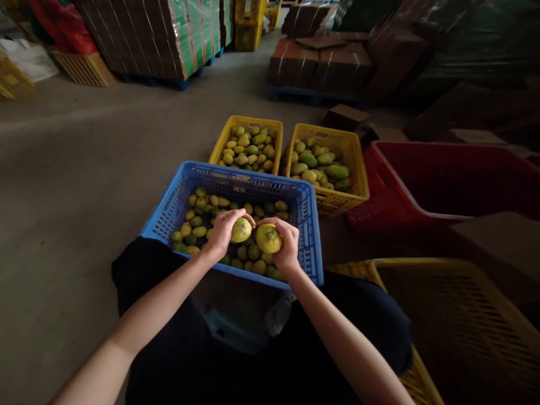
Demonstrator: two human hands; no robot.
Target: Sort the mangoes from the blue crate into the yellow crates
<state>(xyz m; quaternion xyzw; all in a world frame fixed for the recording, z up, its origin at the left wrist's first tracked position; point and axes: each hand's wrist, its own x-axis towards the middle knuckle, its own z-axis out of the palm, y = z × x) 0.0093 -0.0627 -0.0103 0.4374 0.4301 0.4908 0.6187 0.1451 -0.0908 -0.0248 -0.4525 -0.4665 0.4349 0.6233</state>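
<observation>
Yellow-green fruit [241, 230] is in the left hand [224, 228], fingers curled over it. Right hand [287, 241] grips a second fruit [269, 239], rounded end facing the camera. Both are held over the blue crate [171, 197], side by side; can't tell if the fingertips touch. More loose fruit [186, 229] lies in that crate. Behind it: left yellow crate [217, 145] and right yellow crate [360, 177], both holding fruit. Red bin [366, 197] to the right.

There, 1 blotched fruit [241, 231] and 1 yellow-green fruit [269, 239], held side by side above the blue crate [223, 179], toward its near edge.
</observation>
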